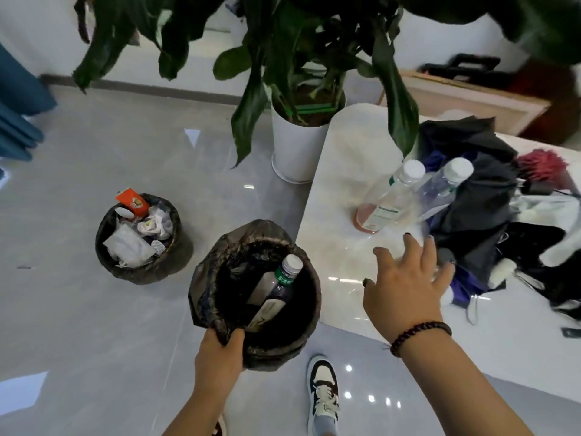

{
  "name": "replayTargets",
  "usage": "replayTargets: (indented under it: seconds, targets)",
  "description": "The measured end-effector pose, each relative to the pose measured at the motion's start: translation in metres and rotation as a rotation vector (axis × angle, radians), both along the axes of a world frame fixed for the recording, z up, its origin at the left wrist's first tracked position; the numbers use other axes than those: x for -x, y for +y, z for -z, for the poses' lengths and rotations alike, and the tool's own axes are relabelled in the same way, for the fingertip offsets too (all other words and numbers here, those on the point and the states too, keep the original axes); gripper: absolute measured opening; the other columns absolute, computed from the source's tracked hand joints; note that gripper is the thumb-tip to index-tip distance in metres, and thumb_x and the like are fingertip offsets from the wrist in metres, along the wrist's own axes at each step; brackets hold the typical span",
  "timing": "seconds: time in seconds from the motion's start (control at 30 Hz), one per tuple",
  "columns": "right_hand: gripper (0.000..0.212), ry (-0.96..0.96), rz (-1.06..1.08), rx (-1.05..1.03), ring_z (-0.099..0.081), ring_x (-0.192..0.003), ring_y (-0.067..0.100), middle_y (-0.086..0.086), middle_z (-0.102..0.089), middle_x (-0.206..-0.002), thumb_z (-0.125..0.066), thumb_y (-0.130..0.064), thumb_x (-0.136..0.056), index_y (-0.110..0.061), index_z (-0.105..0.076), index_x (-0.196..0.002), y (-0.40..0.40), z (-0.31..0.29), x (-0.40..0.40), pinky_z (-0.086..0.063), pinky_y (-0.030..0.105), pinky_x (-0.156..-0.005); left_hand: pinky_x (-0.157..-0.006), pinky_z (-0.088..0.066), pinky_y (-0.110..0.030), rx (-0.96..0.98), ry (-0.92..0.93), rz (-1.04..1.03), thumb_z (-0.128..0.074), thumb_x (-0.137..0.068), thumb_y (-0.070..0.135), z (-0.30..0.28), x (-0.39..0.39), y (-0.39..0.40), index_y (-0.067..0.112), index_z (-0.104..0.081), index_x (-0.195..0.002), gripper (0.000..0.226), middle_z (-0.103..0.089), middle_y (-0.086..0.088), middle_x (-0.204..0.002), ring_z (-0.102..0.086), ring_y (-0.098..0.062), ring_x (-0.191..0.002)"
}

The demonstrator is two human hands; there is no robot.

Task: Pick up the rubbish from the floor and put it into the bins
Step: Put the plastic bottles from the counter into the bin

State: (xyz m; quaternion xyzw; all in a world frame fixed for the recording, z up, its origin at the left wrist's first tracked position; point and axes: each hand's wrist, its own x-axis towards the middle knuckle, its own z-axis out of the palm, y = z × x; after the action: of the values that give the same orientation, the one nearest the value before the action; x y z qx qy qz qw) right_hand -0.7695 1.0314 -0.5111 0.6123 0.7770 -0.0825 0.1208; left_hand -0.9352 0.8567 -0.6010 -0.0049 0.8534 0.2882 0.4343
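My left hand [220,354] grips the near rim of a bin lined with a black bag [301,328], lifted off the floor. Inside it lies a dark plastic bottle with a white cap and green label [278,287]. My right hand [408,284] is spread open above the white table, fingers straight, just short of two clear bottles with white caps [390,199] [446,180]. The left one holds a little reddish liquid at its base. A second bin [176,243] stands on the floor to the left, full of white wrappers and an orange carton [133,201].
A white table [339,152] fills the right side, with a heap of dark umbrellas and cloth [484,215] on it. A large potted plant in a white pot [295,146] stands behind the bins, leaves hanging low. Grey glossy floor tiles [78,325] lie left. My shoe [323,391] is below.
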Motion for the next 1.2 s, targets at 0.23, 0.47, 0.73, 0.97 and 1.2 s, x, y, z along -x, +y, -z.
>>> replayTargets:
  seconds: [0.23, 0.47, 0.73, 0.97, 1.2]
  targets:
    - [0.049, 0.103, 0.164, 0.09, -0.031, -0.129, 0.032, 0.009, -0.027, -0.145, -0.049, -0.009, -0.087, -0.023, -0.045, -0.133, 0.003, 0.003, -0.055, -0.042, 0.043, -0.095, -0.087, -0.053, -0.052, 0.007, -0.011, -0.078, -0.057, -0.064, 0.046, 0.013, -0.017, -0.001, 0.018, -0.05, -0.105, 0.05, -0.06, -0.012, -0.107, -0.061, -0.037, -0.099]
    - [0.042, 0.32, 0.097, 0.029, -0.053, -0.109, 0.029, 0.004, -0.048, -0.133, -0.057, -0.007, -0.087, -0.02, -0.053, -0.127, -0.016, -0.007, -0.049, -0.051, 0.039, -0.076, -0.08, -0.058, -0.049, -0.07, -0.029, -0.115, -0.061, -0.081, 0.029, -0.006, -0.026, 0.004, 0.012, -0.052, -0.117, 0.04, -0.059, -0.014, -0.109, -0.063, -0.035, -0.095]
    - [0.037, 0.679, -0.125, -0.166, -0.061, -0.089, 0.026, 0.002, -0.061, -0.111, -0.067, -0.009, -0.077, -0.016, -0.063, -0.113, -0.036, -0.061, -0.003, -0.051, 0.032, -0.067, -0.078, -0.059, -0.048, -0.127, -0.025, -0.088, -0.057, -0.09, 0.018, -0.003, -0.024, -0.009, 0.015, -0.052, -0.109, 0.021, -0.06, -0.011, -0.108, -0.063, -0.032, -0.096]
    - [0.032, 0.827, -0.177, 0.074, -0.047, -0.091, 0.001, -0.012, -0.054, -0.106, -0.066, -0.016, -0.082, -0.025, -0.062, -0.112, -0.049, -0.052, 0.032, -0.032, 0.004, -0.077, -0.086, -0.055, -0.05, -0.103, -0.022, -0.027, -0.059, -0.084, 0.028, 0.008, -0.011, -0.032, 0.023, -0.052, -0.105, 0.023, -0.061, -0.002, -0.102, -0.061, -0.031, -0.1]
    - [0.028, 0.774, -0.088, 0.353, -0.05, -0.094, 0.007, -0.007, -0.056, -0.113, -0.061, -0.015, -0.084, -0.027, -0.06, -0.109, -0.072, 0.001, 0.068, -0.038, 0.005, -0.081, -0.082, -0.056, -0.051, -0.153, -0.004, -0.063, -0.061, -0.085, 0.024, 0.01, -0.002, -0.053, 0.026, -0.055, -0.087, 0.007, -0.064, 0.001, -0.094, -0.065, -0.028, -0.094]
